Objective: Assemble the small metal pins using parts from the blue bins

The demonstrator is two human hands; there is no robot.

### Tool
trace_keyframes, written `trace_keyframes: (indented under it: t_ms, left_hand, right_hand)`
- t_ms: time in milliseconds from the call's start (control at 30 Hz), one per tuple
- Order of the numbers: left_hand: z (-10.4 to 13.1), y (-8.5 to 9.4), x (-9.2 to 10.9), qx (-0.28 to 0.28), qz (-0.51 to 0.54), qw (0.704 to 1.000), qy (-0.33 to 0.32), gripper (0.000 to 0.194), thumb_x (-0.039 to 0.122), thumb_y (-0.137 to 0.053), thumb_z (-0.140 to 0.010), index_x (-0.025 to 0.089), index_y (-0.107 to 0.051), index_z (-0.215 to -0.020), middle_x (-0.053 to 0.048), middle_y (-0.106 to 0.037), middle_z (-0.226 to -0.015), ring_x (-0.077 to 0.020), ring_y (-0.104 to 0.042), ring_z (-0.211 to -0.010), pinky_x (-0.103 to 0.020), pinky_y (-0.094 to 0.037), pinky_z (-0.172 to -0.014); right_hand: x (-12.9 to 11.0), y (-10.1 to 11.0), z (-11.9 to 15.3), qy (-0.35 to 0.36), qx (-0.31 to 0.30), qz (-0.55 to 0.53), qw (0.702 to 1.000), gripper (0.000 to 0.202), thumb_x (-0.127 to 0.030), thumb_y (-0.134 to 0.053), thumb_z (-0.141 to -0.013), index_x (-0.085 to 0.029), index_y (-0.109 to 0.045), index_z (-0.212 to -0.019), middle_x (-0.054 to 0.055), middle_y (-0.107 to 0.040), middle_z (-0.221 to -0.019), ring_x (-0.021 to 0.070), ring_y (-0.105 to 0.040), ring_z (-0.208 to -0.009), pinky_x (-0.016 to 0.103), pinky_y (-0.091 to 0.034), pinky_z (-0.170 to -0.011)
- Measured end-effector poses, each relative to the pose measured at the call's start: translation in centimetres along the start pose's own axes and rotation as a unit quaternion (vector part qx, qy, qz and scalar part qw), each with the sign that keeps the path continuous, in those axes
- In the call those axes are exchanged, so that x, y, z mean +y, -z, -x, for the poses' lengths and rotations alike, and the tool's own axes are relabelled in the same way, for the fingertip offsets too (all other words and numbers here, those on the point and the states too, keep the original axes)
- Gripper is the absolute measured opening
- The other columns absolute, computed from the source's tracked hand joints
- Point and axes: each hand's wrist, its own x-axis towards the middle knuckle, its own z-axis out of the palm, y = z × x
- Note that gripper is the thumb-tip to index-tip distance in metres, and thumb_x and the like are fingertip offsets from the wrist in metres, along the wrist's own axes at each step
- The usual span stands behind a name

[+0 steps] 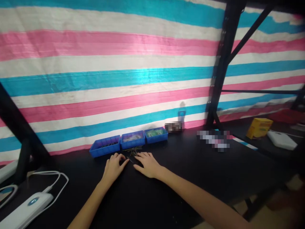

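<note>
My left hand [113, 167] rests low over the black tabletop, fingers curved and thumb stretched out to the right, a gap showing between them. Close to its thumb tip lies a small thin stick-like piece [130, 159]; whether the thumb touches it I cannot tell. Opposite, my right hand [148, 164] has its thumb and fingers apart, with the fingertips at the edge of a loose pile of thin, brownish stick-like pieces [134, 151]. Behind the pile stand blue trays: the left one [105, 151] with dark small pieces, the middle one [132, 144] with pale ones, the right one [156, 138] with green ones.
A white power-bank-like device [28, 208] with a white cable [64, 178] lies at the left. On the right are a yellow box [259, 128] and a white flat device [282, 140]. Black metal posts [218, 70] frame a striped sheet [114, 70] behind the table.
</note>
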Motion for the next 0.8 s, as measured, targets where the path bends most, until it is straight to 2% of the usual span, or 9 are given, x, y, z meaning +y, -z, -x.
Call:
trace_keyframes:
  t_ms: [233,467,633,800]
  left_hand:
    - [0.1,0.1,0.1,0.004,0.022,0.999,-0.027,0.026,0.042,-0.042,-0.080,0.022,-0.059,-0.077,-0.002,-0.059,-0.080,-0.0200,-0.053,-0.081,-0.029,-0.034,-0.068]
    - [0.2,0.4,0.8,0.025,0.079,0.996,-0.038,0.025,0.041,-0.042,-0.081,0.022,-0.058,-0.084,-0.001,-0.062,-0.079,-0.0181,-0.054,-0.073,-0.030,-0.035,-0.067]
    - [0.5,0.4,1.7,0.006,0.177,0.983,-0.039,0.028,0.043,-0.041,-0.081,0.022,-0.058,-0.086,0.000,-0.061,-0.077,-0.0145,-0.051,-0.062,-0.026,-0.039,-0.062]
    - [0.5,0.1,2.1,0.013,0.222,0.975,-0.022,0.027,0.044,-0.044,-0.079,0.022,-0.059,-0.084,0.001,-0.061,-0.074,-0.0133,-0.051,-0.061,-0.024,-0.039,-0.058]
  right_hand:
    - [-0.2,0.0,0.1,-0.006,0.004,0.012,1.000,0.048,-0.046,-0.036,-0.086,-0.017,-0.046,-0.123,0.010,-0.047,-0.127,0.0236,-0.038,-0.116,0.039,-0.028,-0.093]
    - [-0.9,0.0,0.2,-0.037,0.048,-0.004,0.998,0.034,-0.035,-0.038,-0.088,-0.021,-0.050,-0.116,0.008,-0.055,-0.117,0.0220,-0.045,-0.107,0.037,-0.031,-0.088]
    - [-0.9,0.4,-0.1,-0.071,0.081,-0.083,0.991,0.023,-0.032,-0.043,-0.086,-0.023,-0.057,-0.103,0.004,-0.058,-0.102,0.0171,-0.053,-0.093,0.031,-0.037,-0.080]
    - [-0.5,0.3,-0.3,-0.060,0.086,-0.189,0.976,0.020,-0.031,-0.045,-0.086,-0.021,-0.062,-0.086,0.002,-0.055,-0.094,0.0115,-0.056,-0.077,0.024,-0.041,-0.068]
